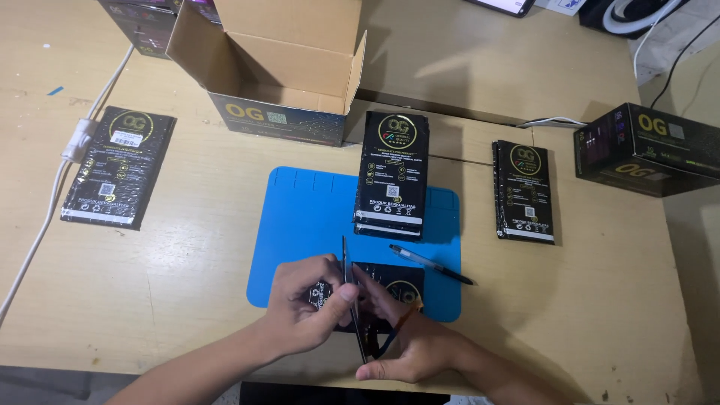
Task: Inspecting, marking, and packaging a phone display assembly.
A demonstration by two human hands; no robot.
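Counting three packet stacks (391, 174), one pen (431, 264)

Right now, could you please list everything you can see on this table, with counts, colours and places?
Open cardboard box: one, brown with dark printed sides, far centre.
Closed dark boxes: one at far right, one partly seen at far left.
Blue work mat: one, table centre.
Stack of flat black packets: one stack, on the mat's far edge.
Second stack of black packets: one, right of the mat.
Single black packet: one, left side.
Pen: one, dark, on the mat.
White cable: one, along the left edge.
Wooden table: one, light tan.
Thin dark panel: one, held on edge over a black packet.
Left hand and right hand: both gripping the panel.
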